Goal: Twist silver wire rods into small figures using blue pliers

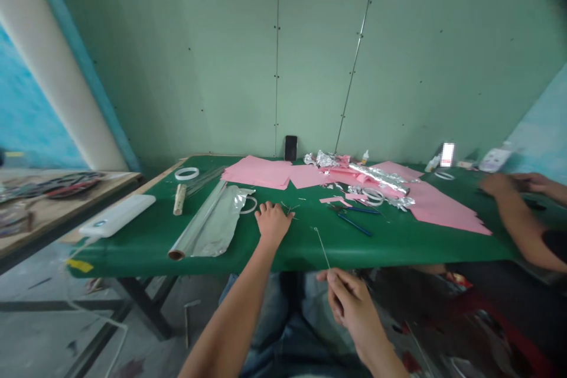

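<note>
In my right hand (348, 295), pinched between thumb and fingers near the table's front edge, is a thin wire (322, 247) with a small loop at its upper end. My left hand (272, 221) lies palm down on the green tabletop (266, 254), its fingers spread. Beside its fingertips are several short wire pieces (290, 208), too small to make out well. Blue-handled pliers (354, 224) rest on the table beyond the wire. A clear film roll (195, 224) lies to the left of my left hand, partly unrolled.
Pink paper sheets (257, 172) and crumpled foil (381, 178) spread along the back. A black phone (290, 147) leans on the wall. At left are a tape roll (186, 173) and a white power bank (119, 216). Another person's arms (522, 212) reach over the table at right.
</note>
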Action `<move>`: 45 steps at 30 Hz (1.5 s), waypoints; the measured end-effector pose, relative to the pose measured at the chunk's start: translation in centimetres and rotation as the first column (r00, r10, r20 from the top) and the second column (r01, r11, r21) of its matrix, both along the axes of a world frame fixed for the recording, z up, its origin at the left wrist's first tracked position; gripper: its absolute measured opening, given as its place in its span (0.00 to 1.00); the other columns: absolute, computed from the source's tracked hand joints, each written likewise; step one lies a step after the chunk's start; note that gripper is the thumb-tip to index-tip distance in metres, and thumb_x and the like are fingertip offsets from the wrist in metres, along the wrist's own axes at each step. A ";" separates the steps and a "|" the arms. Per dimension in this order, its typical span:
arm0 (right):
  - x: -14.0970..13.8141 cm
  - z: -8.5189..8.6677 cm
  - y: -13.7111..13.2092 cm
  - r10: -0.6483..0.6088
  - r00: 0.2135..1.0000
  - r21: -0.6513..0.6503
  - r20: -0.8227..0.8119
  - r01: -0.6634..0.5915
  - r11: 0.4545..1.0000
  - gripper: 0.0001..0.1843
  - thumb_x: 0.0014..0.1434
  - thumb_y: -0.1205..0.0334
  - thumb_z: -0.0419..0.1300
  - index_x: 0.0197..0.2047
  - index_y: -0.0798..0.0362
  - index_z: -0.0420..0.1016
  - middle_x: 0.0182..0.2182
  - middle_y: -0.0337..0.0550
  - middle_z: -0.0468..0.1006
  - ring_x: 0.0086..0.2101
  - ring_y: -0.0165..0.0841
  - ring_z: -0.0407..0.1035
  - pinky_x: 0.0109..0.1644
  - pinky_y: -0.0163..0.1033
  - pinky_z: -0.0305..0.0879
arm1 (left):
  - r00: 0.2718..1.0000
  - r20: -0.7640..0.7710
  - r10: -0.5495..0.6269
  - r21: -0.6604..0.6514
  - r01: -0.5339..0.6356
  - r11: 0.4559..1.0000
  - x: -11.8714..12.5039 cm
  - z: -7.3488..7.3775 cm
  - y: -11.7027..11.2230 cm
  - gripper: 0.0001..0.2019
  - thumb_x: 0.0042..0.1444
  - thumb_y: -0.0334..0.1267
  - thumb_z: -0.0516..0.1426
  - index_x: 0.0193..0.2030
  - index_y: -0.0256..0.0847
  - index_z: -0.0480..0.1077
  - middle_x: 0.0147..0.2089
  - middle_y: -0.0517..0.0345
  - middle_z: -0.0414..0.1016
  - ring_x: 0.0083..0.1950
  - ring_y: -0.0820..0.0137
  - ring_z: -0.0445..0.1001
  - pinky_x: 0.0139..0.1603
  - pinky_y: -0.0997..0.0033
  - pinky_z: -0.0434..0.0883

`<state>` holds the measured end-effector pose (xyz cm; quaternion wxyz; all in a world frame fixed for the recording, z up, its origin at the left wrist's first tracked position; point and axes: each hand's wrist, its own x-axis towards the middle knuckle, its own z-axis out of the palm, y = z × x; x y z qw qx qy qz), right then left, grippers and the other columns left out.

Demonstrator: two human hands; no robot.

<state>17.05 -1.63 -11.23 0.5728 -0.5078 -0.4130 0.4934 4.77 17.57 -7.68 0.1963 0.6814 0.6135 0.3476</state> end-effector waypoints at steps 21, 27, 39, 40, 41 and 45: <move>0.4 0.3 -0.6 -0.042 0.966 0.075 0.255 0.024 0.997 0.28 0.62 0.38 0.53 0.42 0.58 0.76 0.14 0.29 0.58 0.16 0.26 0.52 0.22 0.33 0.49 | 0.902 -0.426 -0.067 -0.046 0.052 0.998 -0.2 0.2 -0.8 0.16 0.63 0.43 0.58 0.53 0.38 0.71 0.56 0.48 0.72 0.55 0.59 0.73 0.55 0.48 0.71; 0.5 -0.2 -0.5 -0.030 0.962 0.078 0.273 0.008 0.997 0.29 0.62 0.38 0.52 0.43 0.58 0.76 0.13 0.29 0.57 0.16 0.26 0.52 0.23 0.33 0.50 | 0.941 -0.327 -0.087 0.017 0.097 0.995 0.3 0.5 -0.7 0.15 0.63 0.41 0.58 0.54 0.37 0.70 0.56 0.48 0.72 0.56 0.58 0.72 0.56 0.48 0.70; 0.6 1.6 -2.5 -0.138 0.911 0.183 0.389 0.071 0.981 0.26 0.64 0.41 0.51 0.43 0.56 0.78 0.15 0.31 0.58 0.17 0.28 0.56 0.23 0.33 0.54 | 0.657 0.622 -0.426 0.093 0.478 0.873 -1.0 4.0 -12.7 0.17 0.61 0.50 0.56 0.32 0.37 0.76 0.37 0.53 0.78 0.31 0.72 0.71 0.39 0.71 0.70; 0.5 1.7 -2.7 -0.123 0.909 0.178 0.398 0.055 0.983 0.26 0.64 0.41 0.50 0.43 0.55 0.78 0.15 0.31 0.58 0.17 0.28 0.56 0.23 0.33 0.53 | 0.583 0.703 -0.407 0.088 0.496 0.864 -1.1 4.2 -13.4 0.16 0.58 0.49 0.59 0.31 0.37 0.76 0.34 0.54 0.78 0.31 0.72 0.71 0.38 0.72 0.70; 0.3 1.8 -2.9 -0.101 0.909 0.171 0.405 0.033 0.985 0.26 0.65 0.41 0.50 0.44 0.55 0.77 0.15 0.31 0.57 0.17 0.28 0.55 0.22 0.33 0.53 | 0.517 0.767 -0.380 0.085 0.505 0.859 -1.2 4.3 -13.9 0.14 0.55 0.48 0.62 0.30 0.37 0.77 0.31 0.56 0.77 0.30 0.73 0.70 0.37 0.73 0.69; -0.2 1.8 -3.4 -0.030 0.902 0.158 0.431 -0.043 0.986 0.26 0.66 0.42 0.49 0.45 0.54 0.77 0.15 0.31 0.57 0.17 0.28 0.55 0.24 0.32 0.53 | 0.441 0.837 -0.324 0.067 0.505 0.861 -1.3 4.5 -14.1 0.12 0.52 0.45 0.65 0.28 0.37 0.77 0.25 0.59 0.74 0.28 0.74 0.69 0.35 0.76 0.67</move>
